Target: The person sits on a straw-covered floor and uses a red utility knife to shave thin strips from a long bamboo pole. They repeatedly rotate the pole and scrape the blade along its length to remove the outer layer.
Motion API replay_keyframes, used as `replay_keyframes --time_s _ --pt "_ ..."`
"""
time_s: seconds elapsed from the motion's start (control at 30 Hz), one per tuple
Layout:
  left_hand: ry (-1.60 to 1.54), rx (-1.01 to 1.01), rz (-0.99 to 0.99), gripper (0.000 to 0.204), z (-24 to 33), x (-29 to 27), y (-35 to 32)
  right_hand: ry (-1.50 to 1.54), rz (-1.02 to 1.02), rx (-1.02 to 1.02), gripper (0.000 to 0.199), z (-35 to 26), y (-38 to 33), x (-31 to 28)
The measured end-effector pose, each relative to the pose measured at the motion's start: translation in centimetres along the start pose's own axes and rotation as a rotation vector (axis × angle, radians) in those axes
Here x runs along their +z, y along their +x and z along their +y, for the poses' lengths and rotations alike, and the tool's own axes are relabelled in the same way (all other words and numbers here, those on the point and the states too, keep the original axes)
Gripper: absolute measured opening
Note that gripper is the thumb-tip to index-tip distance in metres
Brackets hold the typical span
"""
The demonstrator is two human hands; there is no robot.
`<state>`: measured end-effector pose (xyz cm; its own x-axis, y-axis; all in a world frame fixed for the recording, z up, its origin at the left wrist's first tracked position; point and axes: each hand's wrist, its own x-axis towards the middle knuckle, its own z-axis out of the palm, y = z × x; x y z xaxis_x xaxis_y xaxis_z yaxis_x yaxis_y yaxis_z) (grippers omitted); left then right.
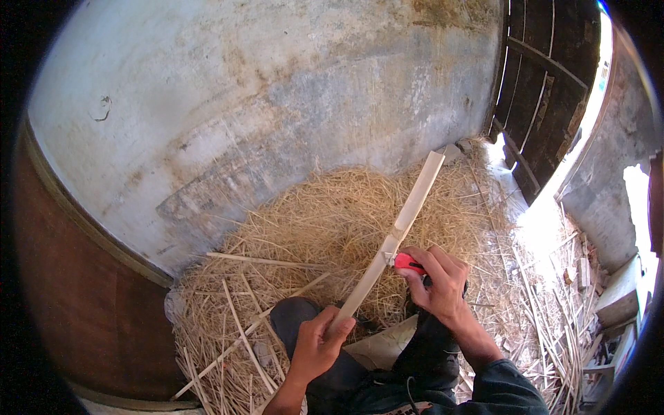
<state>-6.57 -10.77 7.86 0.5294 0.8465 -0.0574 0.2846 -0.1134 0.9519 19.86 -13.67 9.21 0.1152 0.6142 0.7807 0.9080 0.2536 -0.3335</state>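
Note:
My left hand (319,344) is closed around the lower end of a split bamboo strip (418,195), pale and long, which slants up and away to the right. A notch or joint shows about midway along it. In my right hand (440,282) is a red utility knife (408,262), gripped with the fingers wrapped round its handle. Its short blade meets the bamboo's right edge just below the joint. Dark trousers cover my bent legs, beneath both hands.
Straw-like shavings (332,214) cover the floor against the stained wall (277,104). Thin bamboo sticks (238,332) lie at the left, more at the right. A dark plank door (546,90) stands at the far right, a brown panel (90,283) at the left.

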Motion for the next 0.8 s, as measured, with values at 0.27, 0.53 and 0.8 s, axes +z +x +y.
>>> replay_keyframes --time_s 0.27,0.53,0.8 --pt "-0.746 -0.321 -0.404 0.039 -2.6 -0.7 0.5 0.025 0.026 -0.022 0.032 -0.4 -0.3 -0.2" --pt "0.207 0.180 0.143 0.038 0.6 0.5 -0.4 0.028 0.003 0.044 0.029 -0.3 -0.3 -0.3" --pt "-0.436 -0.116 -0.236 0.042 -1.9 -0.1 0.1 0.071 0.033 0.054 0.029 -0.5 -0.2 0.1"
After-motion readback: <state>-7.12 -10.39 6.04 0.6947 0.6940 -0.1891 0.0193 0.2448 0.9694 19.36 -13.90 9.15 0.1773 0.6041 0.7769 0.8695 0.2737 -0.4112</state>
